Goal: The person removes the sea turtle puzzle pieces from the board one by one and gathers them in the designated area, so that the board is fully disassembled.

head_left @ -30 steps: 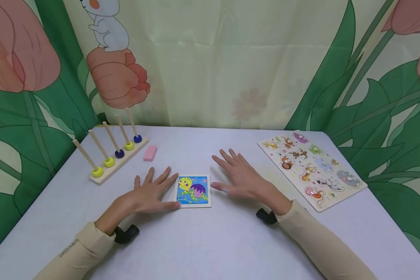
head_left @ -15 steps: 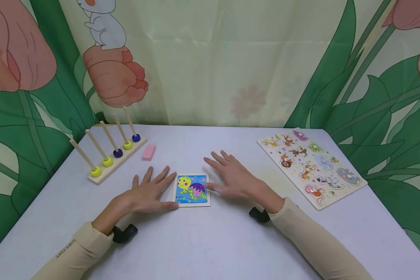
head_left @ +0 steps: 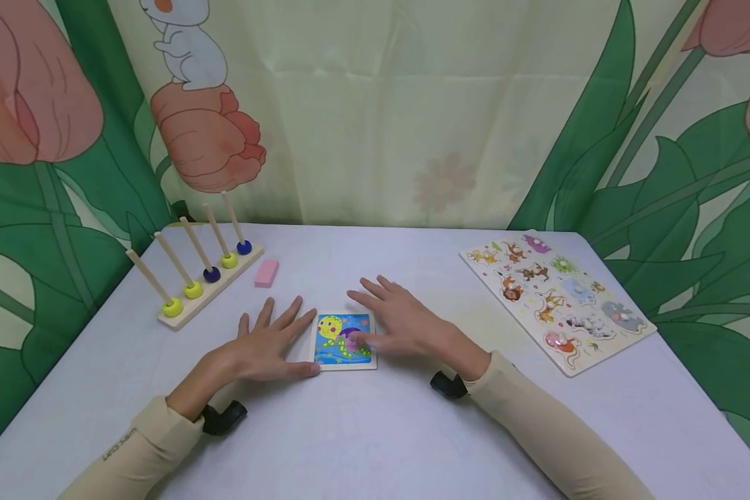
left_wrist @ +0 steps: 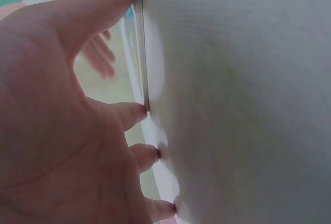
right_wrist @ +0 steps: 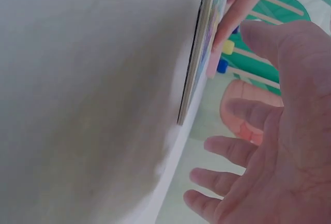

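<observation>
A small square picture puzzle with a yellow-and-purple turtle on blue lies flat at the middle of the white table. My left hand rests with spread fingers at its left side; the thumb and index finger touch the puzzle's left edge, as the left wrist view also shows with the thumb at the board's rim. My right hand hovers over the puzzle's right edge, fingers spread and holding nothing. Its thumb covers part of the turtle. In the right wrist view, the fingers stand apart from the board's layered edge.
At the left stands a wooden peg rack with yellow and dark blue beads on upright pegs. Beside it lies a pink block. A large animal peg puzzle board lies on the right. A printed curtain hangs behind the table.
My right hand has moved left, from beside the puzzle to over its right part. The left hand and the puzzle have stayed in place.
</observation>
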Motion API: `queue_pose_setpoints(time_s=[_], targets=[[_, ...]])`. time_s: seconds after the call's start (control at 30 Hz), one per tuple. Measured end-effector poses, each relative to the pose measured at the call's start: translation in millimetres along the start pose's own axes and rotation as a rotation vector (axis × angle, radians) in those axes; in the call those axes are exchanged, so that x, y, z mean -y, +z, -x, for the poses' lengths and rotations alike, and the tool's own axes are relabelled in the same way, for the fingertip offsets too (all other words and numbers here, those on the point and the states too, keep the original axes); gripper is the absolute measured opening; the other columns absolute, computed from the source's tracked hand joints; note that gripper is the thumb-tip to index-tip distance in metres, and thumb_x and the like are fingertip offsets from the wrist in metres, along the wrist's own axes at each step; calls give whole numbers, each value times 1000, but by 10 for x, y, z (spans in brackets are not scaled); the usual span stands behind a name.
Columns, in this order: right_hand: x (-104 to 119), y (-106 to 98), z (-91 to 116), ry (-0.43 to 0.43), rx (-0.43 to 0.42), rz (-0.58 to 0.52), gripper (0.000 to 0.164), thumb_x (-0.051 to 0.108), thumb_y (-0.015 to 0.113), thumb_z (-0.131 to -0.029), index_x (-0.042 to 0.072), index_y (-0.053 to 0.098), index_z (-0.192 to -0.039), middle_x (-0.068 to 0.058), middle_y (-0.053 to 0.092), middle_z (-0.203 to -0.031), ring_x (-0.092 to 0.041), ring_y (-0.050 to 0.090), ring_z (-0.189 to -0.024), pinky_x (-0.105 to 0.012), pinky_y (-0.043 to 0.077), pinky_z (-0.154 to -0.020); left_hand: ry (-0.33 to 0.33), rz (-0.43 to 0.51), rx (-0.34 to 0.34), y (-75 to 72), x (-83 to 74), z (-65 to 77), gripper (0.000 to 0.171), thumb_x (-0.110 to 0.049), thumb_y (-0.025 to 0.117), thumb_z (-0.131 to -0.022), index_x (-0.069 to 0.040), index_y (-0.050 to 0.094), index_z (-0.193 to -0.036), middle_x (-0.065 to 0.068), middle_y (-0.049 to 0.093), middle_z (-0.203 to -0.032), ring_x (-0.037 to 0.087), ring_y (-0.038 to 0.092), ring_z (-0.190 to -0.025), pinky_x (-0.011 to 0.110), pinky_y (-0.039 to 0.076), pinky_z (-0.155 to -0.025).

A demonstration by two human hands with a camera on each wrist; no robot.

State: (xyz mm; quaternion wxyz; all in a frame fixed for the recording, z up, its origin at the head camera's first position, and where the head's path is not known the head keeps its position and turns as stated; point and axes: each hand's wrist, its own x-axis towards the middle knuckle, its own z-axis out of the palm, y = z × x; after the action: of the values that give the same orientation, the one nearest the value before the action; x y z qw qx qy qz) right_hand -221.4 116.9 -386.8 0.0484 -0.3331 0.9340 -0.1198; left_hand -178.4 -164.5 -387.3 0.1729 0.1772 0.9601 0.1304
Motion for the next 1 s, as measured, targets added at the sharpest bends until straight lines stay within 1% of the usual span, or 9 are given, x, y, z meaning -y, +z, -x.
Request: queue_pose_setpoints(time_s=[0.23,0.37,0.47,0.6,0.7,0.83,1.0], targets=[[88,17,-61,-6,20,-9,77,65,58,-99,29,41,-164,-9,34,-175,-40,30,-162,-60,28,-130,3,20,-10,11,-9,-11,105,-77,65,-87,-24,27,-170,17,7,-180,63,-4,-159,91,1,-114],[139,31,-100,-15,28,-14,74,62,59,-99,28,43,-163,-10,38,-173,-38,36,-159,-61,32,-128,3,13,-7,18,-4,-31,105,-77,65,-88,-24,27,-170,17,7,-180,64,-4,-159,92,1,-113],[166,40,-137,-28,24,3,70,59,60,-100,27,47,-161,-10,42,-170,-36,40,-155,-59,36,-125,-4,7,-4,18,5,-42,105,-79,63,-87,-26,26,-170,16,6,-180,64,-4,-159,91,1,-114],[197,60,-195,-41,29,15,63,56,62,-101,28,52,-157,-11,46,-165,-35,42,-150,-57,38,-123,-10,2,-8,17,18,-56,106,-80,63,-86,-27,27,-170,17,6,-180,64,-5,-159,91,1,-114],[227,71,-243,-46,33,13,57,52,63,-102,30,56,-154,-11,50,-158,-32,43,-142,-54,40,-118,-7,3,-13,18,31,-78,105,-79,63,-87,-26,27,-170,18,5,-180,64,-6,-159,92,1,-113],[261,77,-314,-60,21,22,49,46,65,-103,30,62,-149,-10,57,-141,-28,46,-126,-48,43,-106,-6,1,-11,20,37,-122,104,-79,62,-89,-25,26,-170,19,5,-180,65,-7,-159,92,0,-112],[265,77,-380,-53,27,25,45,42,65,-104,28,64,-147,-10,59,-129,-25,46,-115,-42,43,-97,-21,-14,-2,7,24,-167,104,-81,59,-89,-26,24,-170,18,3,-180,65,-7,-159,92,1,-112]])
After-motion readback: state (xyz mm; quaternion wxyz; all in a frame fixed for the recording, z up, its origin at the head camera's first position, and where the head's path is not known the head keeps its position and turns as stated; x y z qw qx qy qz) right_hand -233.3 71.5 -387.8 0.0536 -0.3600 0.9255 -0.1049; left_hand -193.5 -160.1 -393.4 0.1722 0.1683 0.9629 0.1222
